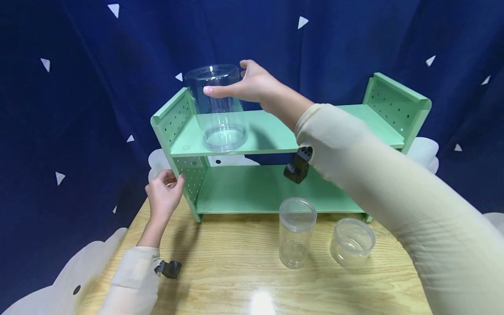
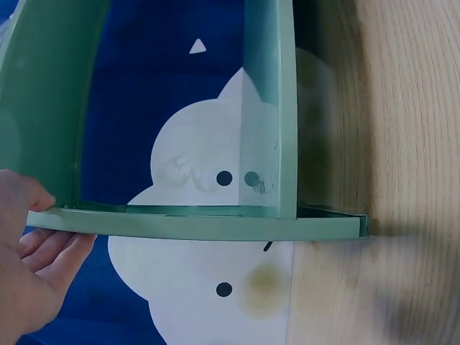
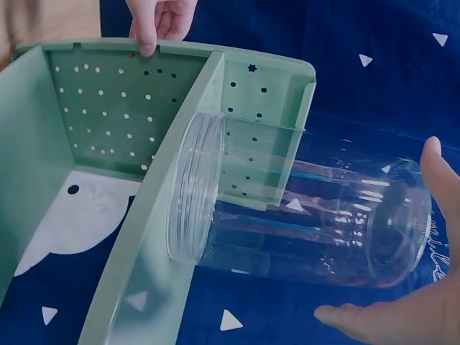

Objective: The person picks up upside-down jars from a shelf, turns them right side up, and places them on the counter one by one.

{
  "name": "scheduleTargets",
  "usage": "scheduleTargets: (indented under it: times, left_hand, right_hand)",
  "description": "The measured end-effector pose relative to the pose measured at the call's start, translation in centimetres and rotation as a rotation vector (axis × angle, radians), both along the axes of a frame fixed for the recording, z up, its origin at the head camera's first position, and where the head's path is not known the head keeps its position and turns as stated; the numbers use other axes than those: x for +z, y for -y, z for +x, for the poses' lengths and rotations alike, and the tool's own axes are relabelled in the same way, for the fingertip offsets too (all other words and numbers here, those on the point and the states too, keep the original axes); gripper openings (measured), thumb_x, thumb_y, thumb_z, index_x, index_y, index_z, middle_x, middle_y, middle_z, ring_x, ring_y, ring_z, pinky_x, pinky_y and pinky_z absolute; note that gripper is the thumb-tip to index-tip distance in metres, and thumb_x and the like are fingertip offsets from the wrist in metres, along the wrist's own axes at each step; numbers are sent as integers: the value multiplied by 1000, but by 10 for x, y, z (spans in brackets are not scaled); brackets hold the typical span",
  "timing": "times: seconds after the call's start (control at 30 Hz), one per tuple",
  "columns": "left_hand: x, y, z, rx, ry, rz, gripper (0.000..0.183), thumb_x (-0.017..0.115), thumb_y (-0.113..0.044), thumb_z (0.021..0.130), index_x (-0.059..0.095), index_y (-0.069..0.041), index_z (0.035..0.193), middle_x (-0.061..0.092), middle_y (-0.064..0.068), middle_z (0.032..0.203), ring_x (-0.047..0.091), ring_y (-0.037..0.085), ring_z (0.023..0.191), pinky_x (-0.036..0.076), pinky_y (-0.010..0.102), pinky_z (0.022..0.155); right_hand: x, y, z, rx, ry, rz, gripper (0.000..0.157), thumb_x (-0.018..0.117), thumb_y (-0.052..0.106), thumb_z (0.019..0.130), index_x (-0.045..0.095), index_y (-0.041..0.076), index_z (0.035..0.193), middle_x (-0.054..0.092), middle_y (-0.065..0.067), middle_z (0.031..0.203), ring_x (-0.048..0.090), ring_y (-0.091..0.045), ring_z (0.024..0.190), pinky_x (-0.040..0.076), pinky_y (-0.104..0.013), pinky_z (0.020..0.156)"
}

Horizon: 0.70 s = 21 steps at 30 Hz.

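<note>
A large clear plastic jar (image 1: 220,105) stands lid-down at the left end of the green shelf's upper board (image 1: 271,127). My right hand (image 1: 256,83) is at the jar's upper end, thumb and fingers spread to either side of it. In the right wrist view, a gap shows between the thumb (image 3: 338,316) and the jar wall (image 3: 302,208). With my left hand (image 1: 165,190) I pinch the front edge of the shelf's left side panel (image 1: 190,179). The left wrist view has the thumb on one face of that panel (image 2: 180,224) and the fingers on the other.
On the wooden table (image 1: 220,267), in front of the shelf, stand a tall clear lidded jar (image 1: 295,236) and a short, wide clear jar (image 1: 352,243). The lower board (image 1: 244,188) runs beneath the upper one. A dark blue curtain (image 1: 267,35) hangs behind.
</note>
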<state>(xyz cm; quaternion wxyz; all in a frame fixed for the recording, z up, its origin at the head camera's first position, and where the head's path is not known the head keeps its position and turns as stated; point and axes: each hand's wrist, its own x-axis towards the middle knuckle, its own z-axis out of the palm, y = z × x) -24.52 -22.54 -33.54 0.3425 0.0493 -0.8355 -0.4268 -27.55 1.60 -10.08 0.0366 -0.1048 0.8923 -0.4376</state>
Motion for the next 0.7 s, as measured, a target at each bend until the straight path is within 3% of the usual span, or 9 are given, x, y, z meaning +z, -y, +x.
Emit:
scheduleTargets:
  times: [0.27,0.53,0.7]
  left_hand:
    - [0,-3,-1,-13,5,-7,23,62,-9,87,68,10,99,74,27,96,73,36,92,41,-9,65]
    - [-2,-4,-2,-25,5,7,22,63,-9,87,68,10,98,73,29,96,73,37,92,42,-9,65]
    - [-2,-4,-5,-26,3,8,22,62,-9,87,68,9,99,73,28,97,73,35,93,42,-9,65]
  right_hand:
    - [-3,6,-9,-46,34,-56,115,77,58,74,3,30,158,19,7,165,23,-10,152,24,-32,127]
    - [-10,7,-17,-28,31,-131,111,79,53,74,10,29,158,29,5,161,32,-11,147,30,-31,125]
    - [-9,8,-18,-7,5,-152,102,80,50,75,22,26,156,39,5,156,39,-10,141,34,-30,123]
